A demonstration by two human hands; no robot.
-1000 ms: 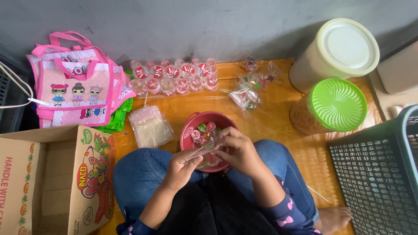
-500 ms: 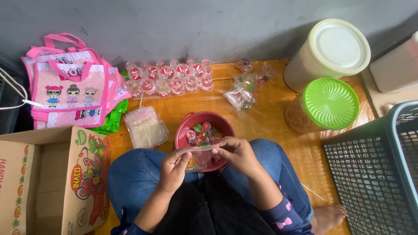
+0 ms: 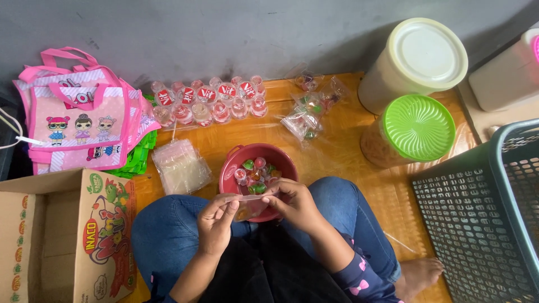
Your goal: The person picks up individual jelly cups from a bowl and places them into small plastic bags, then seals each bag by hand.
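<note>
Fingers of both hands — left hand, right hand — are pinching a small clear bag by its mouth, stretching it flat just over the red bowl of jelly cups, keeping contents within reach.

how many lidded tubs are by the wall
2: a cream tub against the wall at the far right, and a green-lidded tub just in front of it. A third container shows only partly at the edge.
</note>
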